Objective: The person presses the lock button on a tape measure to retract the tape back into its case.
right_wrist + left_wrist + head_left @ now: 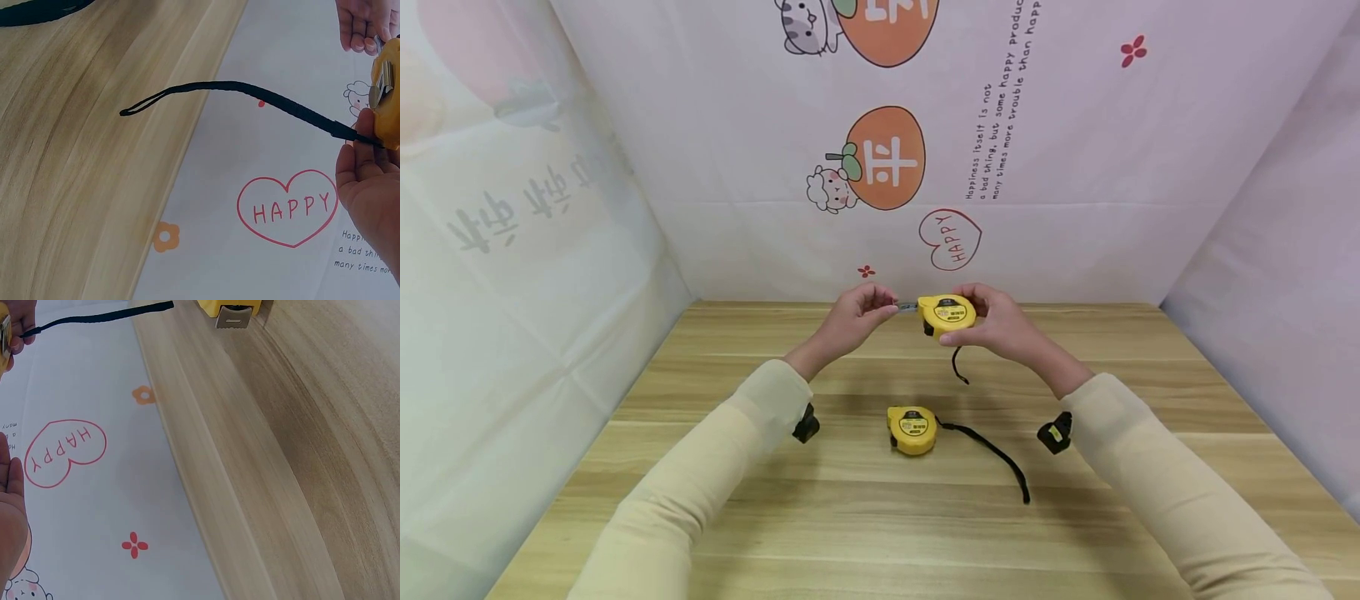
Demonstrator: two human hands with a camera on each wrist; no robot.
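Above the back of the table, my right hand (1000, 321) grips a yellow tape measure (950, 314) by its case, thumb below and fingers behind. A short length of metal blade (907, 307) sticks out of its left side. My left hand (859, 317) pinches the end of that blade between thumb and fingers. From the held case a black wrist strap (250, 90) hangs free, and a metal belt clip (381, 84) shows on its back in the right wrist view. A second yellow tape measure (913, 432) lies on the table below the hands, touched by neither.
The wooden table (865, 533) bears the second tape measure, whose black strap (992, 450) trails to the right. A printed white cloth (737, 167) stands behind the table and along both sides. Black wrist cameras (1055, 433) sit below both sleeves.
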